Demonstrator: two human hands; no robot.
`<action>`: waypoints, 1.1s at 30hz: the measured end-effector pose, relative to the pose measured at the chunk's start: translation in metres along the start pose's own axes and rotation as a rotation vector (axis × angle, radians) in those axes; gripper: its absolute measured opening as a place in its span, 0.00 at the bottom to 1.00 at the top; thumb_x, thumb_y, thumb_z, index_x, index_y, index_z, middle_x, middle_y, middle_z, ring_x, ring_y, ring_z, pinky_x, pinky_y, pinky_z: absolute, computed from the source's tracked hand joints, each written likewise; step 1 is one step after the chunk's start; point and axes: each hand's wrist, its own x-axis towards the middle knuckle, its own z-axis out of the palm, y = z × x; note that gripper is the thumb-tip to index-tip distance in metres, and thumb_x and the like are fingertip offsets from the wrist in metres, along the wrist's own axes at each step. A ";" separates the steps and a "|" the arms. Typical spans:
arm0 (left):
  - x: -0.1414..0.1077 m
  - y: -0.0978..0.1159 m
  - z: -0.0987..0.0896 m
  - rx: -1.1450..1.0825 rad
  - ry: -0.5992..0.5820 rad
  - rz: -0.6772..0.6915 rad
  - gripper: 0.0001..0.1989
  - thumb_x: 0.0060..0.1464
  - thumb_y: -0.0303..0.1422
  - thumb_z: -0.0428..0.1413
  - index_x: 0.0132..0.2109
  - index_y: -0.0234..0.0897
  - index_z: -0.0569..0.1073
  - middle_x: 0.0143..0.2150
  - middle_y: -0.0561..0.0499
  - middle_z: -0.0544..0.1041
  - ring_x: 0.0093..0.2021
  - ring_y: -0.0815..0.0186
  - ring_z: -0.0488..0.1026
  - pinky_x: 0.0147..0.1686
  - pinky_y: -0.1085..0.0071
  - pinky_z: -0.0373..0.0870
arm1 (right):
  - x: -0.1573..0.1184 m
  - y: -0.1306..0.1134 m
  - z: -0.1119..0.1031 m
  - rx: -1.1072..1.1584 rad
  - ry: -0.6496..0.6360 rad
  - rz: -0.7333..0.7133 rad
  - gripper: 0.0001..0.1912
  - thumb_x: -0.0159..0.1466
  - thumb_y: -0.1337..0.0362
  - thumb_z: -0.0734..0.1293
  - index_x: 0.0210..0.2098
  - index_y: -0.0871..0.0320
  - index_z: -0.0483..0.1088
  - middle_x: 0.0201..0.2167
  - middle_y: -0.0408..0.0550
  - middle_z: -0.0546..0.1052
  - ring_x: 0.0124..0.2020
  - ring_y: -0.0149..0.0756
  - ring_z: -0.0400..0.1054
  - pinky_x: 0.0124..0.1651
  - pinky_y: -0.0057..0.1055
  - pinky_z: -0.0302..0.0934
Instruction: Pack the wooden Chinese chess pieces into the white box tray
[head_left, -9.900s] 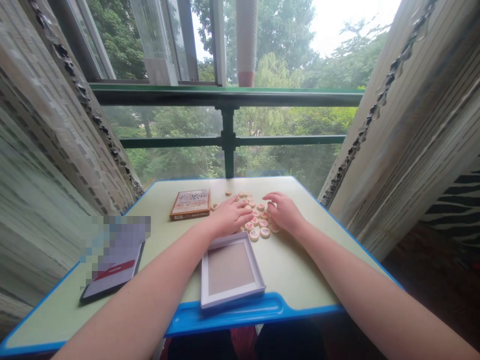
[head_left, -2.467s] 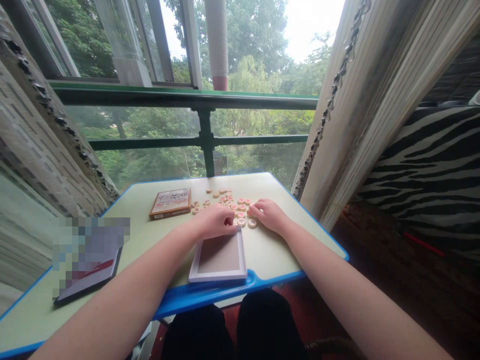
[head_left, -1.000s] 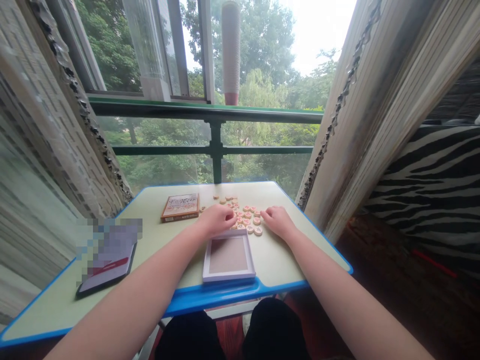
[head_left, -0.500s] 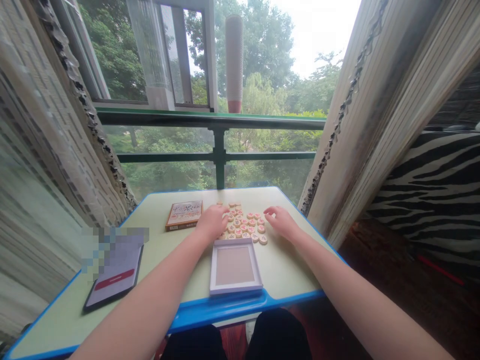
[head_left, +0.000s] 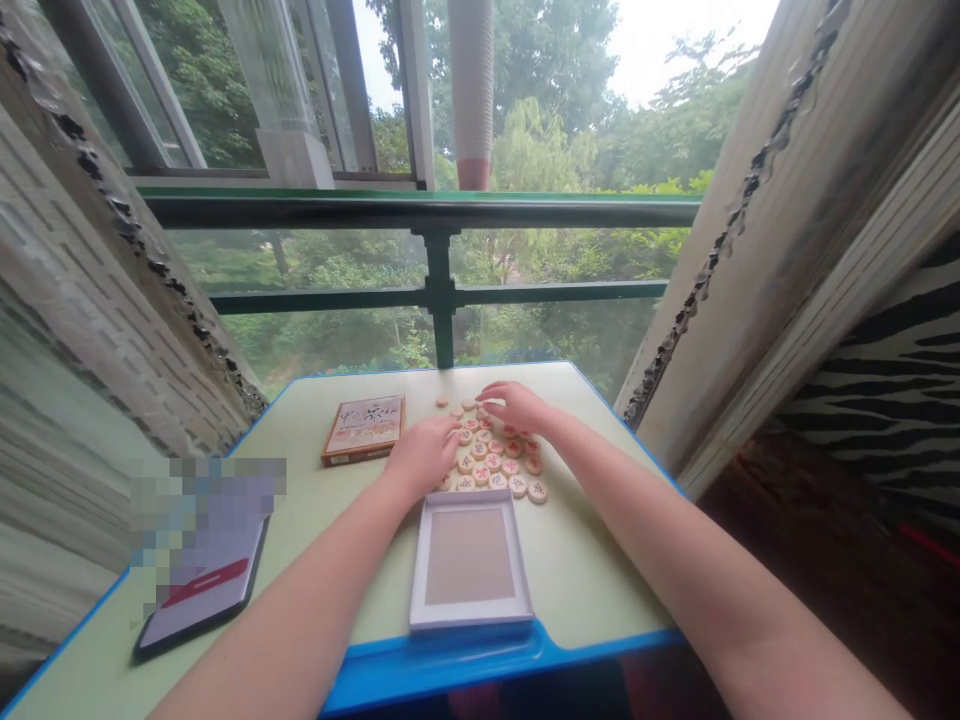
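The left grip, fingers curled together, lies against the left side of the game pieces on the counter; any pinch is hidden. The right grip, loosely spread, reaches over their far edge. The open tray sits nearer than both.

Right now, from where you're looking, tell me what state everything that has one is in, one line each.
Round pieces: loose, spread out.
Shallow tray: open side up.
Printed box: flat, printed face up.
Tablet: lying flat, screen lit.
Curtains: parted.
Left hand: fingers bent, grip unclear.
Right hand: fingers loosely open.
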 end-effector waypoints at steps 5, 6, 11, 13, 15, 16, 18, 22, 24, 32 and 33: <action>0.004 -0.002 0.000 0.034 -0.026 0.060 0.14 0.56 0.32 0.45 0.40 0.39 0.76 0.42 0.48 0.77 0.45 0.62 0.72 0.48 0.69 0.66 | 0.002 0.011 0.010 -0.017 -0.004 -0.008 0.12 0.59 0.66 0.62 0.40 0.55 0.74 0.45 0.48 0.73 0.46 0.36 0.65 0.53 0.32 0.55; 0.004 -0.002 0.001 0.046 -0.020 0.070 0.14 0.56 0.31 0.46 0.39 0.39 0.76 0.41 0.48 0.77 0.44 0.62 0.72 0.47 0.69 0.66 | 0.003 0.013 0.010 -0.014 0.009 0.007 0.12 0.59 0.66 0.62 0.41 0.55 0.74 0.45 0.48 0.73 0.46 0.36 0.65 0.52 0.32 0.56; 0.004 0.000 0.001 0.079 0.009 0.068 0.13 0.56 0.31 0.46 0.38 0.39 0.76 0.39 0.48 0.77 0.42 0.62 0.72 0.45 0.69 0.66 | 0.007 0.016 0.004 -0.003 -0.033 0.083 0.11 0.57 0.65 0.64 0.38 0.55 0.75 0.39 0.47 0.75 0.38 0.34 0.67 0.45 0.29 0.58; 0.002 0.001 0.001 0.087 0.020 0.068 0.14 0.56 0.31 0.46 0.38 0.38 0.76 0.40 0.47 0.77 0.42 0.61 0.72 0.46 0.68 0.66 | 0.007 0.016 0.002 0.000 -0.052 0.110 0.10 0.56 0.64 0.65 0.36 0.56 0.76 0.36 0.46 0.76 0.36 0.34 0.67 0.42 0.28 0.58; 0.002 0.000 0.001 0.081 0.039 0.048 0.14 0.56 0.31 0.45 0.40 0.38 0.76 0.42 0.47 0.77 0.43 0.61 0.72 0.47 0.67 0.65 | 0.007 0.015 0.001 0.009 -0.046 0.140 0.09 0.56 0.65 0.65 0.34 0.56 0.75 0.35 0.45 0.76 0.34 0.33 0.67 0.40 0.27 0.58; 0.004 0.000 0.001 0.076 0.044 0.025 0.14 0.56 0.31 0.45 0.41 0.38 0.76 0.43 0.47 0.77 0.44 0.61 0.72 0.48 0.67 0.65 | 0.006 0.015 0.000 0.012 -0.038 0.156 0.09 0.56 0.65 0.64 0.34 0.56 0.75 0.35 0.45 0.76 0.33 0.32 0.67 0.39 0.27 0.59; 0.010 -0.003 -0.001 0.071 0.028 -0.041 0.15 0.55 0.31 0.46 0.45 0.38 0.74 0.46 0.47 0.76 0.46 0.60 0.71 0.50 0.66 0.64 | 0.006 0.014 0.000 0.024 -0.020 0.179 0.09 0.56 0.64 0.64 0.35 0.56 0.75 0.37 0.46 0.76 0.33 0.32 0.67 0.39 0.27 0.59; 0.034 -0.007 -0.005 0.115 -0.061 -0.116 0.17 0.54 0.30 0.47 0.48 0.37 0.73 0.49 0.45 0.75 0.49 0.57 0.70 0.50 0.65 0.64 | 0.007 0.014 0.002 0.070 -0.025 0.160 0.12 0.57 0.63 0.64 0.39 0.56 0.74 0.40 0.46 0.75 0.34 0.32 0.67 0.40 0.27 0.59; 0.049 -0.007 -0.006 0.143 -0.074 -0.086 0.17 0.54 0.30 0.47 0.50 0.37 0.72 0.50 0.44 0.74 0.50 0.56 0.69 0.50 0.64 0.63 | 0.007 0.013 0.004 0.081 -0.025 0.180 0.10 0.56 0.64 0.65 0.37 0.56 0.75 0.39 0.47 0.75 0.35 0.32 0.67 0.41 0.27 0.59; 0.071 -0.012 -0.003 0.182 -0.172 -0.021 0.13 0.50 0.33 0.51 0.42 0.42 0.77 0.44 0.46 0.77 0.45 0.56 0.72 0.43 0.67 0.66 | 0.004 0.012 0.006 0.163 0.050 0.279 0.10 0.54 0.64 0.66 0.36 0.59 0.71 0.35 0.45 0.76 0.31 0.29 0.66 0.34 0.24 0.60; 0.071 -0.012 -0.003 0.191 -0.175 -0.018 0.13 0.50 0.33 0.52 0.41 0.42 0.78 0.42 0.46 0.78 0.43 0.56 0.72 0.42 0.68 0.66 | 0.003 0.013 0.006 0.180 0.061 0.279 0.09 0.54 0.66 0.66 0.35 0.59 0.71 0.33 0.45 0.76 0.30 0.28 0.66 0.34 0.23 0.59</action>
